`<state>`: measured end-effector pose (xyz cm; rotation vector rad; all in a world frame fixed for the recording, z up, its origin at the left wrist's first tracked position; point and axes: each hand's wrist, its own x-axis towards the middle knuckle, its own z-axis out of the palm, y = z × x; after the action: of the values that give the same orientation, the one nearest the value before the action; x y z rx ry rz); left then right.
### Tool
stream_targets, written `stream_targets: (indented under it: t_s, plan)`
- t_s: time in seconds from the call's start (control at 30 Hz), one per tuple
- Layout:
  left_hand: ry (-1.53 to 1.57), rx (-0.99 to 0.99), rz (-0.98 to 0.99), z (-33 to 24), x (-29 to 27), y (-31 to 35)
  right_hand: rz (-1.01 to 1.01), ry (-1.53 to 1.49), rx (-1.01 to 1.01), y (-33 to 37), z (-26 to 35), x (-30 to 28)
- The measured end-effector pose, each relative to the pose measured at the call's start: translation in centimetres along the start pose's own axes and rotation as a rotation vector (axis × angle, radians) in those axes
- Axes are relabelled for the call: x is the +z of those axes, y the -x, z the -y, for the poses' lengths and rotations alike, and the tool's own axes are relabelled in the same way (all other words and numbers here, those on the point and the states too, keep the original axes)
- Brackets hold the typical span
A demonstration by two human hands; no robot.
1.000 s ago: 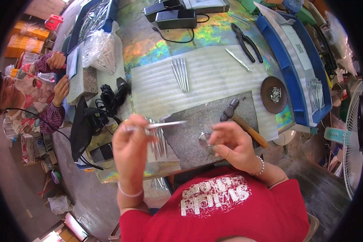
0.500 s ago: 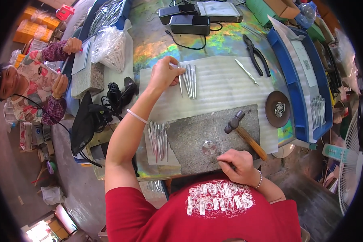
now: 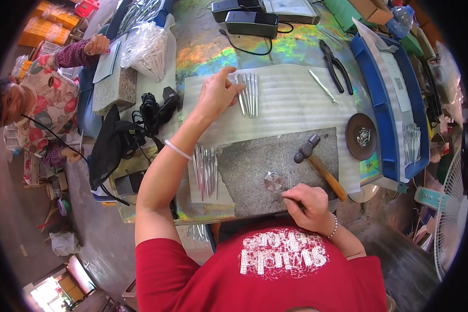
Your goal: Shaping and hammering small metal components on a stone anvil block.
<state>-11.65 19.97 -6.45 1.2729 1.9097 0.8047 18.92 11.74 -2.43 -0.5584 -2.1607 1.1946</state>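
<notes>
The white sheet (image 3: 296,104) reaches far beyond the slab (image 3: 244,177); the left hand (image 3: 218,97), thumb and forefinger spread, is nearer the rods (image 3: 248,96), just right of it, long axes near-to-far; the right hand (image 3: 308,203) curls near the disc (image 3: 273,181), its grip unclear.

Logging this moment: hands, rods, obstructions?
Left hand beside upper metal rods, contact unclear. Right hand curled near round disc. Hammer on grey slab, apart from rods.
</notes>
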Motion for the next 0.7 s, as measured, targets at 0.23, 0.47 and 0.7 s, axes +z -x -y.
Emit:
stream_targets:
  t_s: [0.23, 0.47, 0.7]
  plan:
    - [0.191, 0.027, -0.326, -0.5, -4.2, 10.0, -0.045, 0.018, -0.013, 0.0, 0.1, 0.3]
    - [-0.033, -0.173, -0.35, 3.8, -3.1, 18.6, -0.034, 0.059, -0.019, 0.2, 0.1, 0.6]
    - [-0.41, -0.18, -0.199, 3.6, -1.9, 18.2, -0.001, 0.067, 0.036, 0.3, 1.1, 0.3]
